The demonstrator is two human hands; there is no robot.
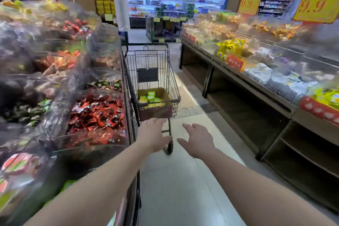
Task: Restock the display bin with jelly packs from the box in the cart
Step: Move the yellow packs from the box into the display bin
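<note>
A black wire shopping cart (pixel 152 64) stands in the aisle ahead of me. Inside it sits an open brown cardboard box (pixel 166 93) holding several green-and-yellow jelly packs (pixel 151 96). My left hand (pixel 153 135) stretches forward, palm down with fingers apart, just in front of the cart's near end. My right hand (pixel 199 139) reaches out beside it, also open and holding nothing, a little to the right of the cart. Clear display bins (pixel 95 113) of wrapped sweets line the left side.
A long display counter (pixel 247 82) with clear bins of packaged snacks runs along the right, with dark open shelves below. Yellow 9.9 price signs (pixel 315 8) hang above it. The tiled aisle floor (pixel 176 180) lies between both displays. Chilled shelving stands far back.
</note>
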